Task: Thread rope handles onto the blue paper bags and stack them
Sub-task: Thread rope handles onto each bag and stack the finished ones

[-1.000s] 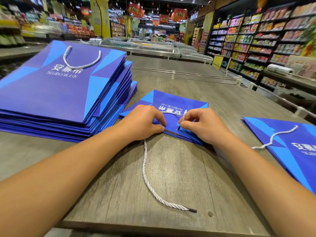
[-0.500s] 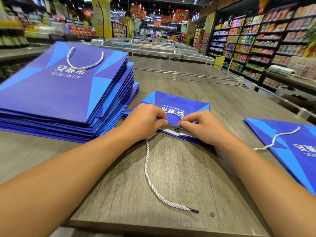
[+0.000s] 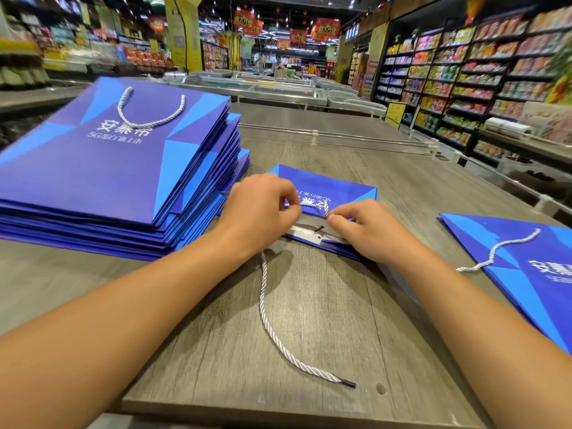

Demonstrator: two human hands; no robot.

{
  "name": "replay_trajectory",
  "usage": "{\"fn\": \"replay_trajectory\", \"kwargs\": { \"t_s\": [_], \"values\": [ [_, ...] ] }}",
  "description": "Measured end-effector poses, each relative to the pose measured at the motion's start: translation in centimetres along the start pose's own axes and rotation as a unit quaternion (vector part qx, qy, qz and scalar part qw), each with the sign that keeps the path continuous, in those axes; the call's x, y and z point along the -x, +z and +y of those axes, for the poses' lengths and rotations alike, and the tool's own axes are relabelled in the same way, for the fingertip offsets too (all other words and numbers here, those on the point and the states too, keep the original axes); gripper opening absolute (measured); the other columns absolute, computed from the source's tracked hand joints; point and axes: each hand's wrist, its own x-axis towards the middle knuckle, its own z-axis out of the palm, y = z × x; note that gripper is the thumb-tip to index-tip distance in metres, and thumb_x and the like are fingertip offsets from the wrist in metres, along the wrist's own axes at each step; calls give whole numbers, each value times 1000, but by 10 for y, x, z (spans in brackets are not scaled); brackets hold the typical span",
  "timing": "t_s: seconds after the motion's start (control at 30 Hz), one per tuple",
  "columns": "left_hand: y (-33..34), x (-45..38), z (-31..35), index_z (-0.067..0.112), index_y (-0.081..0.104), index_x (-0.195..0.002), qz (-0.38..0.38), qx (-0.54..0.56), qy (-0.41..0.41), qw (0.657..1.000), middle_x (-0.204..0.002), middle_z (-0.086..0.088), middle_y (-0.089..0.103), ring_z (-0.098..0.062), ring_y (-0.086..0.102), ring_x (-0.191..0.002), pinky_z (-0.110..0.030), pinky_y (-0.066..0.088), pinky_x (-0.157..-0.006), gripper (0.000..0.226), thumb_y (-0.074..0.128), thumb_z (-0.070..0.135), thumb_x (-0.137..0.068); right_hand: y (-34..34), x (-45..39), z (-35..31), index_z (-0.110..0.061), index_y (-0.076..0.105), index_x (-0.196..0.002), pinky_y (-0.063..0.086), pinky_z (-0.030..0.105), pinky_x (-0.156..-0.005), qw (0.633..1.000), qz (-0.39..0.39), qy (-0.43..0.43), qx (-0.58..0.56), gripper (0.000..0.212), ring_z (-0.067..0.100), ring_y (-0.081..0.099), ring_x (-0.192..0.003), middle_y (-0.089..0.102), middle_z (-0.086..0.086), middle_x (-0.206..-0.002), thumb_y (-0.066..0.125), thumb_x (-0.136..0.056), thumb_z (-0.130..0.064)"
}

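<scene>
The table (image 3: 309, 305) carries three lots of blue bags: a tall stack (image 3: 117, 168) with a finished handle on top at the left, a bag (image 3: 526, 274) with a loose cord at the right, and between them the bag in work (image 3: 337, 188), lying flat with its mouth toward the person.

That mouth is pulled open, showing the white inner band (image 3: 301, 233), where the rope's black tip (image 3: 319, 228) pokes in through a hole. The step in hand looks like feeding this end through and securing it inside. To do it well, the upper edge should stay lifted so the hole is visible, the tip be drawn straight inward, and slack be taken from the arc on the bag's face, not from the long tail.

The rope (image 3: 272, 323) loops over the bag's face, and its long tail trails toward the near table edge.

The left hand (image 3: 260, 212) is curled, fingertips pinching the rope at the bag's edge. The right hand (image 3: 368, 230) is also curled, thumb and forefinger together on the lip just beside the tip; whether they pinch rope or only paper, I cannot tell.
</scene>
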Motion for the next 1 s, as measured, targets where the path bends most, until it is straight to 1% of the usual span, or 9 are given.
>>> {"fn": "replay_trajectory", "kwargs": {
  "t_s": [0.13,0.27,0.37,0.53,0.67,0.83,0.9,0.97,1.0],
  "values": [
    [9,6,7,26,76,-84,-93,-8,-15,996,-66,12,59,-12,56,-73,-34,49,-75,10,70,33,-81,0,-1,0,-20,39,-53,27,20,-52,999,37,-15,-23,47,6,38,-50,38,-12,-44,53,-98,-20],
    [15,6,9,28,77,-86,-106,0,-29,994,-68,9,62,-16,57,-74,-33,48,-72,17,71,42,-80,0,-2,-4,-18,33,-54,21,25,-51,997,62,-35,-37,48,9,28,-50,28,-9,-47,53,-97,-20],
    [18,8,13,27,77,-84,-104,24,-29,994,-65,7,64,-16,57,-68,-34,48,-70,16,72,41,-79,1,-1,-6,-18,33,-54,23,23,-50,996,69,-44,-42,47,10,26,-51,27,-8,-48,53,-96,-19],
    [20,10,16,24,79,-83,-85,56,-31,994,-72,3,72,-15,60,-69,-37,50,-74,10,71,30,-81,1,-2,-6,-24,39,-48,22,23,-50,995,74,-35,-56,49,9,28,-49,29,-9,-46,54,-95,-20],
    [20,13,19,24,77,-78,-64,62,-22,996,-61,4,65,-15,57,-64,-37,50,-71,9,68,26,-80,1,0,-12,-20,35,-49,22,23,-49,994,87,-34,-64,49,10,25,-50,25,-8,-48,54,-94,-16],
    [18,13,20,23,78,-78,-44,69,-32,996,-59,5,62,-11,54,-62,-32,47,-69,10,68,24,-79,0,2,-18,-23,40,-45,23,22,-48,992,92,-23,-81,49,10,26,-49,27,-9,-47,55,-91,-14],
    [17,14,21,22,78,-77,-35,77,-35,996,-60,5,64,-10,53,-60,-30,45,-66,10,69,23,-78,0,2,-19,-18,47,-49,23,21,-49,992,98,-14,-81,43,10,27,-50,28,-7,-47,58,-90,-16],
    [17,14,20,22,78,-74,-30,81,-42,995,-56,8,60,-8,51,-56,-21,38,-61,9,70,22,-77,0,2,-20,-13,57,-55,27,18,-49,992,104,0,-74,35,10,33,-49,35,-7,-44,61,-89,-19],
    [17,13,21,22,78,-73,-29,80,-43,995,-53,11,57,-6,50,-55,-16,35,-59,8,71,22,-77,-1,3,-20,-14,63,-58,30,15,-51,992,106,9,-72,32,8,39,-51,43,-8,-44,62,-89,-20]
  ]
}}
